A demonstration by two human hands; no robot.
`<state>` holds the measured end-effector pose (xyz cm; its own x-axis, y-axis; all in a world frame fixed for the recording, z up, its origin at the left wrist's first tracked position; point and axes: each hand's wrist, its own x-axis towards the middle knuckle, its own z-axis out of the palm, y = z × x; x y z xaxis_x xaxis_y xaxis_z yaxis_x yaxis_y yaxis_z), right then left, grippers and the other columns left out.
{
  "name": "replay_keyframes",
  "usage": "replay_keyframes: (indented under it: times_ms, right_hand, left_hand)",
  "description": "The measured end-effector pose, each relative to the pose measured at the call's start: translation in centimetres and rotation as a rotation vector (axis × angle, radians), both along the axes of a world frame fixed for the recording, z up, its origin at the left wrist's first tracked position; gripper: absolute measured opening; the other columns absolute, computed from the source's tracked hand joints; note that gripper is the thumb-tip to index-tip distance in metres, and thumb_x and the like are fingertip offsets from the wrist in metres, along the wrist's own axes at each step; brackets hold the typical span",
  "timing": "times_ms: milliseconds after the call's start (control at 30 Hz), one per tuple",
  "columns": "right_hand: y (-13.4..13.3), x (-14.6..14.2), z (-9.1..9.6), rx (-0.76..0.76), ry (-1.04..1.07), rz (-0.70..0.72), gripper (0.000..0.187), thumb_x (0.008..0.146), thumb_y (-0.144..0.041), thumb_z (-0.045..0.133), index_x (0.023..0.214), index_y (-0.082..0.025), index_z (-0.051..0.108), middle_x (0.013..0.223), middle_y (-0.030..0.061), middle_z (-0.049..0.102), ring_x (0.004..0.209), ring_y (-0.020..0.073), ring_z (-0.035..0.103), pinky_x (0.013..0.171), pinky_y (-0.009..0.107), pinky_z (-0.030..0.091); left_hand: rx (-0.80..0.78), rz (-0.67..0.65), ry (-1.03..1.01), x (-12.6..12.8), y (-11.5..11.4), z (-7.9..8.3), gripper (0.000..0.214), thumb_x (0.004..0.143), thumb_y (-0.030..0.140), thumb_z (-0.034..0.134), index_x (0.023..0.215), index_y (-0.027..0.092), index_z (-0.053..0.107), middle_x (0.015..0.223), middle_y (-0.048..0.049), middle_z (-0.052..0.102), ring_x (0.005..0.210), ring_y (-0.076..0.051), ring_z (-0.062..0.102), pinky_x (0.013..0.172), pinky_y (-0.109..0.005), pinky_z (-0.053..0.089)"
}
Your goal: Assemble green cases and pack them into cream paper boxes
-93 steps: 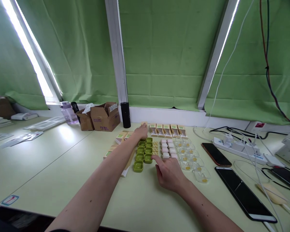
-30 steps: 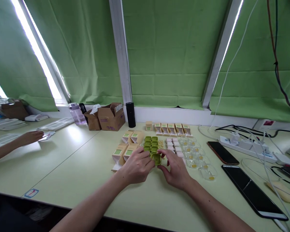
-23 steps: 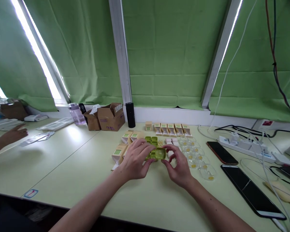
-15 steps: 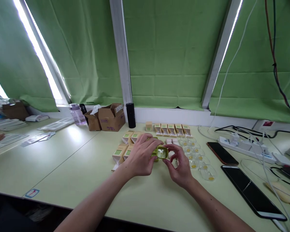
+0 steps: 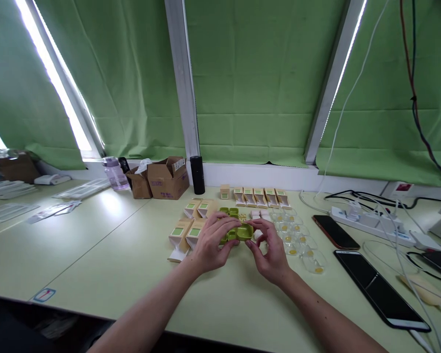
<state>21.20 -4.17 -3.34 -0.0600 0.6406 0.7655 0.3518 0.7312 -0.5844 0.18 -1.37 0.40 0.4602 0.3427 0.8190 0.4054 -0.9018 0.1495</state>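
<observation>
My left hand (image 5: 211, 241) and my right hand (image 5: 270, 250) together hold a small green tray (image 5: 244, 232) just above the table, fingertips on its two ends. Behind it sit more green trays (image 5: 230, 212) in two rows. Right of these lie small pink-white blocks (image 5: 256, 214) and clear plastic lids (image 5: 293, 240) with yellow dots. Tan cartons with green labels (image 5: 186, 230) lie left of my left hand, and a row of them (image 5: 259, 196) stands at the back.
Two phones (image 5: 335, 232) (image 5: 379, 289) lie at right beside a power strip (image 5: 371, 223) and cables. Open cardboard boxes (image 5: 167, 176), a black cylinder (image 5: 197, 175) and a purple bottle (image 5: 110, 173) stand at the back left. Packets and trays (image 5: 51, 210) lie far left.
My left hand came back from the far cartons. Both hands picked one green tray off the table, lifted and turned it, then lowered it a little. Another person's hand at far left withdrew.
</observation>
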Motion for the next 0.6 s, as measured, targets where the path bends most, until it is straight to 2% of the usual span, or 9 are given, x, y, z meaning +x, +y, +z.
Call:
replay_keyframes:
  times_ms: [300,467,600]
  right_hand:
    - [-0.2,0.2,0.0,-0.02,-0.061,-0.005,0.051,0.095,-0.03,0.065,0.144,-0.025,0.052,0.145,0.0166,0.058,0.117,0.029,0.069,0.068,0.034,0.064]
    - [-0.2,0.1,0.0,-0.007,-0.073,0.025,0.064,0.093,-0.025,0.068,0.152,-0.029,0.043,0.141,0.0139,0.063,0.103,0.0253,0.07,0.063,0.033,0.061]
    - [-0.2,0.0,-0.1,-0.032,-0.07,0.015,0.064,0.093,-0.025,0.067,0.152,-0.03,0.044,0.125,0.0105,0.069,0.09,0.0226,0.069,0.062,0.034,0.061]
  left_hand:
    - [-0.204,0.017,-0.172,0.5,0.0,-0.5,0.025,0.091,0.028,0.077,0.115,0.021,0.074,0.103,-0.0115,0.077,0.103,-0.029,0.066,0.089,-0.046,0.06]
    - [-0.385,0.011,-0.278,0.7,0.3,-0.9,0.02,0.092,0.031,0.075,0.108,0.02,0.077,0.098,-0.0091,0.073,0.091,-0.023,0.071,0.081,-0.037,0.062]
    - [-0.459,0.015,-0.33,0.7,0.7,-1.3,0.02,0.093,0.037,0.074,0.101,0.019,0.078,0.09,-0.008,0.074,0.084,-0.021,0.072,0.076,-0.034,0.062]
